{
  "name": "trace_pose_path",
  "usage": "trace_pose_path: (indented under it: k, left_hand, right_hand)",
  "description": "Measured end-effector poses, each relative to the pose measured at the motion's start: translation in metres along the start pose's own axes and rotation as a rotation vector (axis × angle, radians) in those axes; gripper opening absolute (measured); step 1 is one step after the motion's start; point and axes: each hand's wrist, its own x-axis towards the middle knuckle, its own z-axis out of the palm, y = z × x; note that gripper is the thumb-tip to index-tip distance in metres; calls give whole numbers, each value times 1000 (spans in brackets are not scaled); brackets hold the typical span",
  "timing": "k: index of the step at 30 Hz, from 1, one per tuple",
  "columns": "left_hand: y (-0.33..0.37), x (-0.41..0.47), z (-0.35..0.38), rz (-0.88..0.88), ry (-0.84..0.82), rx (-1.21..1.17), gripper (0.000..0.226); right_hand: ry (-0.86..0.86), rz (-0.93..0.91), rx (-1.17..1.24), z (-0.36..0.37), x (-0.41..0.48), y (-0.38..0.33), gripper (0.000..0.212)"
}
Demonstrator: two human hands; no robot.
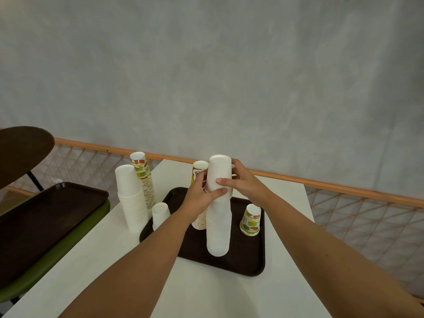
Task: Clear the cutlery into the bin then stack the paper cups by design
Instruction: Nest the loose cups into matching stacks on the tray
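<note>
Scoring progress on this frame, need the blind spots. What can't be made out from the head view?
All head view:
- Whether the upper cups are seated on the tall white stack: the left hand and right hand grip over the join.
- Yellow-printed stack: mostly hidden behind the left hand and the tall white stack.
- Fruit-print stack: lower part partly hidden by the white stack off the tray.
- Bin and cutlery: not in frame.

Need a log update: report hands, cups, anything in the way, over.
Left hand and right hand grip top of tall plain white paper cup stack on dark brown tray. Loose fruit-print paper cup stands clear, right of stack.
</note>
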Motion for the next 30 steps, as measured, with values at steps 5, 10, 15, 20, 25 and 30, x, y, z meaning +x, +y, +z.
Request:
trace_pose_path:
  k: [5, 10, 15, 20, 25, 30]
  left_hand:
    - [-10, 1, 2, -23, -1, 15, 69]
    - [-16, -1, 0, -32, 4, 42, 74]
    - [-13, -2, -9, -53, 212, 15, 37]
    - [-13, -5, -29, -62, 398, 5, 25]
    - [-22, -14, -58, -43, 483, 18, 20]
    - [-35, -20, -100, -35, 522, -3, 13]
  right_hand:
    - [-18, 68, -15, -1, -1, 12, 60]
    - [12, 56, -46, -2, 4, 11, 54]
    - [169, -72, -36, 2, 11, -2, 36]
    - [264, -189, -105, 14, 17, -23, 26]
    - [225, -264, -132, 48, 19, -44, 23]
    - [156, -268, -183, 89, 29, -57, 27]
